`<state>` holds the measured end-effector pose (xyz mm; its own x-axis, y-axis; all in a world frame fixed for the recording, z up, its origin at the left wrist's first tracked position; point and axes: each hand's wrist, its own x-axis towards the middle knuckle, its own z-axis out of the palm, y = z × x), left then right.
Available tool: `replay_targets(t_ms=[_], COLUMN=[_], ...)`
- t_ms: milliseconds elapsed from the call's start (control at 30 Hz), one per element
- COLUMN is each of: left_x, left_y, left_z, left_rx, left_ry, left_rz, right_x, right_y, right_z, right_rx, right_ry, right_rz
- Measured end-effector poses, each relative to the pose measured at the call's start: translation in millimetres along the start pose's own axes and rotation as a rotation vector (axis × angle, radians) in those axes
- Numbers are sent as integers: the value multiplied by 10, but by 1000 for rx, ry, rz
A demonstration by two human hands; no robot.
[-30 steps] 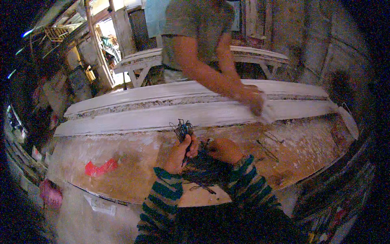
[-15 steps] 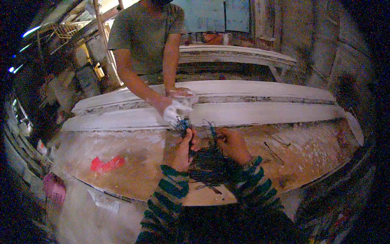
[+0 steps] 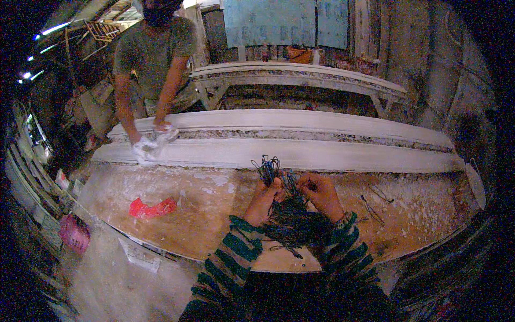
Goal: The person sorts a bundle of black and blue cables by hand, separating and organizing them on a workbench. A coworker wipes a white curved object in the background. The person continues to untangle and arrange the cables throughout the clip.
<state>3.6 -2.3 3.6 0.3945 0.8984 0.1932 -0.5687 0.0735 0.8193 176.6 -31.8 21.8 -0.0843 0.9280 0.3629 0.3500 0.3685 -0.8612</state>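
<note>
My left hand (image 3: 262,203) is closed around a bundle of dark looped strings (image 3: 268,169), whose loops stick up above the fingers. Just to its right, my right hand (image 3: 322,194) is closed in a pinch at the edge of the strands; a bluish-dark string (image 3: 290,184) runs between the two hands. Beneath both hands lies a tangled pile of dark strings (image 3: 295,225) on the brown worktable (image 3: 188,239), close to its near edge. A few loose strings (image 3: 372,210) lie to the right of my right hand.
Two long white moulding strips (image 3: 322,153) lie across the table's far side. At the far left, another person (image 3: 155,59) holds a white cloth (image 3: 147,149) on them. A red scrap (image 3: 153,207) lies on the left; a white bench (image 3: 300,75) stands behind.
The other person's hands and cloth have slid left along the white strips. My hands have come closer together, the left one moving right with its string bundle. The view has shifted slightly.
</note>
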Motion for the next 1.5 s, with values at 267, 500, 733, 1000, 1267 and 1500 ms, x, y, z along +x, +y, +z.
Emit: replay_targets(t_ms=[267,500,733,1000,1267,1500], left_x=[15,-30,-18,10,24,-62], left_y=[101,176,114,26,30,98], left_z=[42,54,58,14,-20,50], left_rx=[-6,474,220,290,258,540], left_ry=[288,212,-37,96,21,-155], left_rz=[-14,-49,-28,38,-51,-99], right_x=[-47,0,-24,-12,-15,-41], right_y=[-39,-49,-74,-71,-105,-147], right_z=[15,-38,-77,-41,4,79], right_rx=[132,241,363,383,436,453], right_ry=[154,180,123,66,12,-41], right_rz=[27,32,44,48,41,36])
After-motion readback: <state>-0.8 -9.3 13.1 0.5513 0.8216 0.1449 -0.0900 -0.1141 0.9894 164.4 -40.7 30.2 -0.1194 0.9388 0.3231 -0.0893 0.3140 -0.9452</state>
